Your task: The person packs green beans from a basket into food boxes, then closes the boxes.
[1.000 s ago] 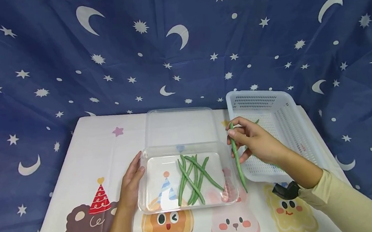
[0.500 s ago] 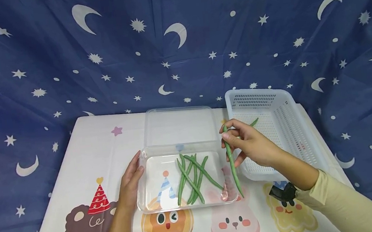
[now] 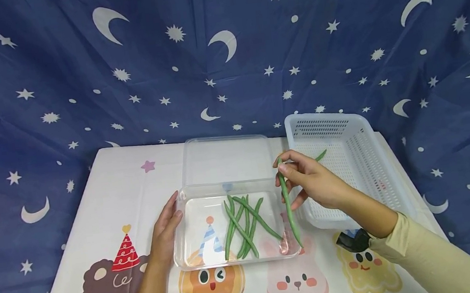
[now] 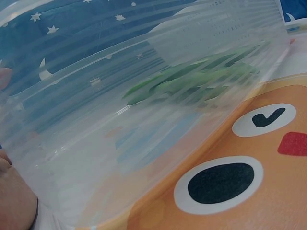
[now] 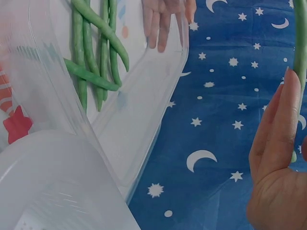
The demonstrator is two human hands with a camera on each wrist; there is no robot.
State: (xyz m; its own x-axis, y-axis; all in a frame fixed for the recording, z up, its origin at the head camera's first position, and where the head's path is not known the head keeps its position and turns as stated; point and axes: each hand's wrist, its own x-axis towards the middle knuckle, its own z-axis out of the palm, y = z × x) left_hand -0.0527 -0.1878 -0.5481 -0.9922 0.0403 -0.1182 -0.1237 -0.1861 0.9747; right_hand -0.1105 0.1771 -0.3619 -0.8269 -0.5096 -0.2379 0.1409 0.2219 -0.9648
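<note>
A long green bean (image 3: 290, 212) hangs from my right hand (image 3: 321, 185), pinched near its top between thumb and fingers. It is over the right edge of a clear plastic container (image 3: 238, 262). Inside that container several green beans (image 3: 259, 217) lie crossed, mostly right of its middle. My left hand (image 3: 164, 235) rests along the container's left wall, thumb by the rim and fingers fairly straight. The left wrist view shows the beans (image 4: 192, 81) blurred through the clear wall. In the right wrist view the held bean (image 5: 300, 43) runs along the fingers at the edge.
A pale blue slotted basket (image 3: 360, 152) stands at the right, with at least one green bean (image 3: 322, 155) showing past my right hand. Behind the container lies a clear lid-like panel (image 3: 227, 159). A blue curtain (image 3: 229, 90) hangs behind the table (image 3: 111, 193).
My right hand has moved left with the green bean, from beside the basket to the container's right edge. The left hand and the container have stayed put.
</note>
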